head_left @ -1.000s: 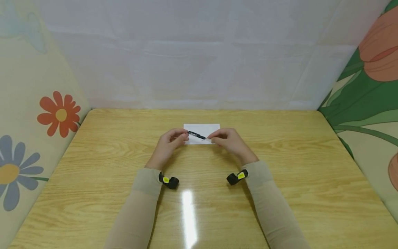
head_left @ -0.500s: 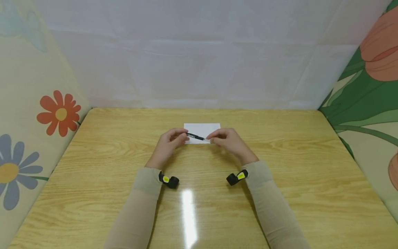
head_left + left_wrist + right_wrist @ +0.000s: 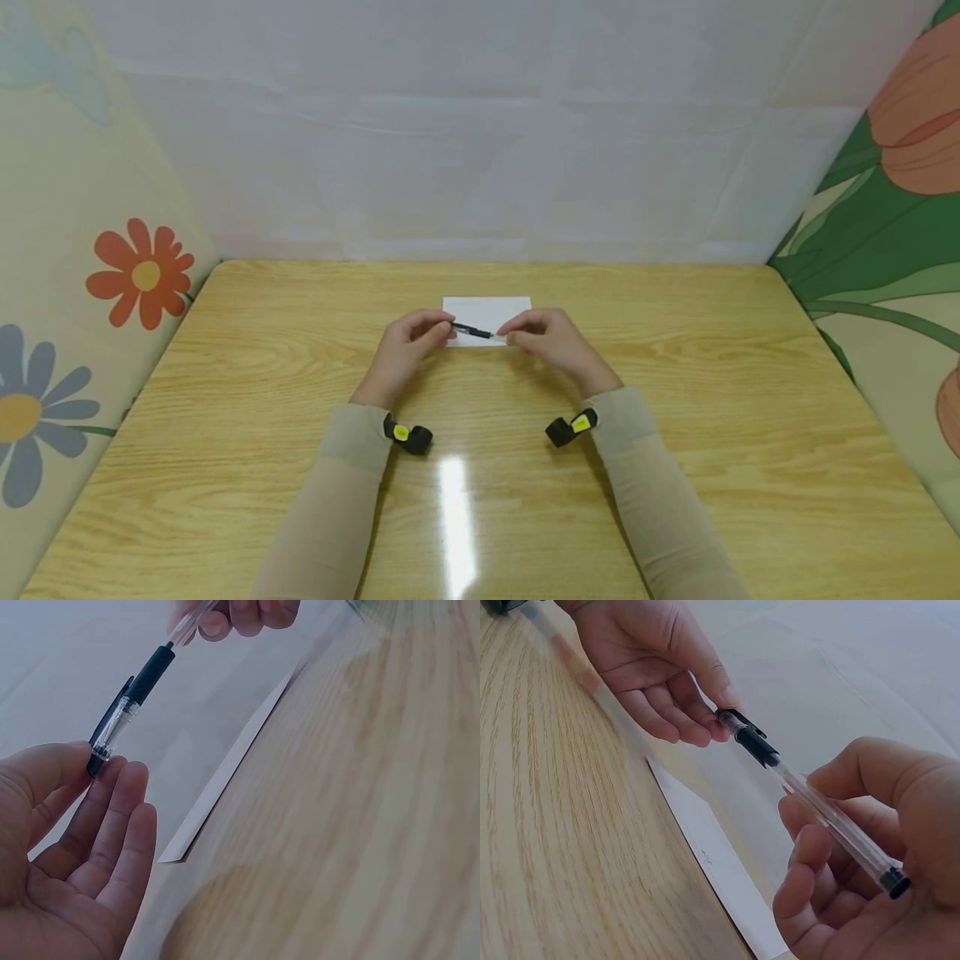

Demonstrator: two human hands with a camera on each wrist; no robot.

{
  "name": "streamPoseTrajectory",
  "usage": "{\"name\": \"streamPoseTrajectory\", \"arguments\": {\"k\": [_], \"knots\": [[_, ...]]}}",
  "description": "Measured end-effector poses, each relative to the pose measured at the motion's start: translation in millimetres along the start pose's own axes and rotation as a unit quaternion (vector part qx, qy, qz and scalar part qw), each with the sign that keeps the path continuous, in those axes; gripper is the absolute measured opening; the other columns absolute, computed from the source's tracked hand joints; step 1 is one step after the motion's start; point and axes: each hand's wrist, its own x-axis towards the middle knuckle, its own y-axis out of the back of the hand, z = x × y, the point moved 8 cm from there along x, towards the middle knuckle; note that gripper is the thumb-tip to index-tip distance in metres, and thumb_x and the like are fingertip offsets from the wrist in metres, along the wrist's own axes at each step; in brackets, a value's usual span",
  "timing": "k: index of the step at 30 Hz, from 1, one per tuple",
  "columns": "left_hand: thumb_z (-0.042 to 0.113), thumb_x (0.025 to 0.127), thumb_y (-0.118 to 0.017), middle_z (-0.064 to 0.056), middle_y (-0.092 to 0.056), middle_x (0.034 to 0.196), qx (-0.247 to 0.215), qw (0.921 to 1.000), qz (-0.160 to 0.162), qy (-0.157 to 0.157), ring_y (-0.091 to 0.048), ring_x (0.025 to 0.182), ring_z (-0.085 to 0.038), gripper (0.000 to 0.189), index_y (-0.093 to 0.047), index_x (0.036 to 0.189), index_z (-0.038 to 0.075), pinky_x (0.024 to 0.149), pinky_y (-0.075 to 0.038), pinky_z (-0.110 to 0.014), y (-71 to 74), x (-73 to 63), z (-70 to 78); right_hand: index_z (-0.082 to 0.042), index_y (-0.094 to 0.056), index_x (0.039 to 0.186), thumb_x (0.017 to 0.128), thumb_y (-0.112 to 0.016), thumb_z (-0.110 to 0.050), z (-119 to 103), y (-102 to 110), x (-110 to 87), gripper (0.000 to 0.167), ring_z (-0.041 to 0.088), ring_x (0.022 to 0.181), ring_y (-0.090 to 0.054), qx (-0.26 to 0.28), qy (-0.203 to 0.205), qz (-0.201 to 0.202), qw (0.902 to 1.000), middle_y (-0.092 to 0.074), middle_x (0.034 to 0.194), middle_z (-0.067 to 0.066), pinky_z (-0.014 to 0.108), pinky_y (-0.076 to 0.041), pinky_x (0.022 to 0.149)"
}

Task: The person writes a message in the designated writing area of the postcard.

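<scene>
A clear-barrelled pen with a black clip cap [image 3: 472,331] is held between the two hands above a small white sheet of paper [image 3: 487,308]. My left hand [image 3: 405,346] pinches the cap end between thumb and fingertips, its other fingers loosely extended in the left wrist view. In the right wrist view, my right hand [image 3: 870,832] grips the transparent barrel [image 3: 840,825] with thumb and curled fingers, and the black end plug [image 3: 895,882] points toward the palm. The pen slants down slightly from left to right in the head view.
The wood-grain table [image 3: 480,533] spreads around the hands. Faint writing [image 3: 706,857] shows on the paper. A white cloth backdrop [image 3: 480,150] stands behind, with flower-painted panels [image 3: 45,208] at both sides. Black wrist cameras [image 3: 412,439] sit on both cuffs.
Over the last second the pen's left end has dipped a little, coming further between the left thumb and fingers. Both hands have stayed nearly in place.
</scene>
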Motion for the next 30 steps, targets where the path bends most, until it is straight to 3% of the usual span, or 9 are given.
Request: {"name": "streamPoseTrajectory", "arguments": {"k": [13,17,25,30], "knots": [[0.013,0.103,-0.061,-0.019,-0.065,0.116,-0.009,0.9998,0.006,0.015,-0.066,0.1,-0.014,0.031,-0.063,0.126,-0.007,0.093,-0.056,-0.028,0.7,0.9,-0.4,0.0,-0.075,0.109,0.1,-0.062,-0.009,-0.6,0.0,0.9,0.018,0.038,0.075,-0.055,0.002,0.008,-0.002,1.0,-0.069,0.092,0.015,0.035,-0.05,0.065],[0.014,0.103,-0.061,-0.019,-0.066,0.116,-0.014,0.9997,0.009,0.018,-0.067,0.1,-0.015,0.031,-0.063,0.125,-0.008,0.093,-0.056,-0.028,0.6,1.1,0.3,0.001,-0.074,0.11,0.1,-0.063,-0.01,-0.2,1.2,0.8,0.019,0.036,0.074,-0.055,0.009,0.008,-0.001,0.9999,-0.069,0.09,0.007,0.036,-0.05,0.066],[0.012,0.104,-0.06,-0.015,-0.066,0.113,-0.029,0.9992,0.025,0.014,-0.067,0.1,-0.013,0.031,-0.061,0.126,-0.01,0.094,-0.055,-0.027,5.7,0.7,0.0,-0.001,-0.075,0.11,0.102,-0.059,-0.01,2.8,5.5,0.6,0.02,0.027,0.07,-0.054,0.003,0.001,0.011,0.9999,-0.065,0.086,0.016,0.032,-0.048,0.063],[0.017,0.104,-0.061,-0.009,-0.067,0.11,-0.038,0.9988,0.03,0.008,-0.067,0.101,-0.014,0.035,-0.061,0.126,-0.01,0.095,-0.055,-0.028,9.2,-0.2,-0.4,-0.001,-0.074,0.11,0.102,-0.057,-0.011,5.0,8.7,0.1,0.021,0.021,0.069,-0.052,0.002,-0.009,0.021,0.9997,-0.06,0.08,0.013,0.029,-0.044,0.059]]}}
